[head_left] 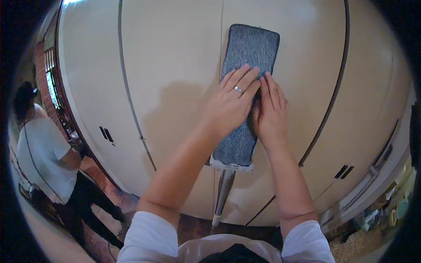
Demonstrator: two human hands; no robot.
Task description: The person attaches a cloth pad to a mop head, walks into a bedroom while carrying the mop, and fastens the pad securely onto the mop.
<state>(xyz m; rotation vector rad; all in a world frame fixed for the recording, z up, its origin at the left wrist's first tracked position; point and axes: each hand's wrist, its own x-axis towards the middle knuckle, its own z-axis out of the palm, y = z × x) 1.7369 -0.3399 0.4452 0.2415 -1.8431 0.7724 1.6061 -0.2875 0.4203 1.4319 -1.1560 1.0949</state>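
A flat mop with a grey-blue microfibre pad (251,46) is upright in front of pale cabinet doors, its pad facing me. My left hand (233,100) lies on the middle of the pad with its fingers stretched out; a ring shows on one finger. Along the pad's right edge rests my right hand (272,111), fingers extended upward and close beside the left fingertips. Below the pad, the white end of the mop head (231,166) and the grey mop pole (225,193) show. The part of the pad under both hands is hidden.
Tall cream cabinet doors (175,57) fill the view ahead, with black handles (344,172) on the right. At the left, another person (48,153) in a white shirt stands beside a doorway. Various items (392,215) crowd the lower right.
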